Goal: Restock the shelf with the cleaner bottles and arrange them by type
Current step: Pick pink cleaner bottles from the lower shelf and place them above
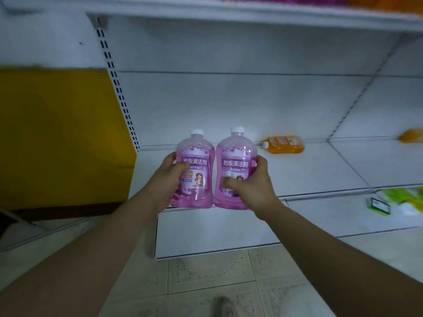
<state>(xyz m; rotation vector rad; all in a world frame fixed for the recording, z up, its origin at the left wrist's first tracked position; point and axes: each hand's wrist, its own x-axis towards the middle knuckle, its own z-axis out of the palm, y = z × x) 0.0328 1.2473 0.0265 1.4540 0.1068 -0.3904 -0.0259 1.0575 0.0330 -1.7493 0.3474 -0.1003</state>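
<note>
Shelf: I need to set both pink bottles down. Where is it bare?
Bare shelf runs behind the left pink bottle and right pink bottle, from the slotted upright to the lying orange bottle, and in front of that bottle. Nowhere crowded.

Left pink bottle [199, 156] and right pink bottle [235, 152]: white caps, upright, side by side at the front edge of the white shelf [309, 175]. Left hand [170, 177] grips the first, right hand [249, 186] the second. Orange bottle [285, 145]: lying on its side further back, cap leftward. Green packs [398, 200]: lower right, blurred. Yellow panel [64, 133]: left. Tiled floor [217, 271]: below.
</note>
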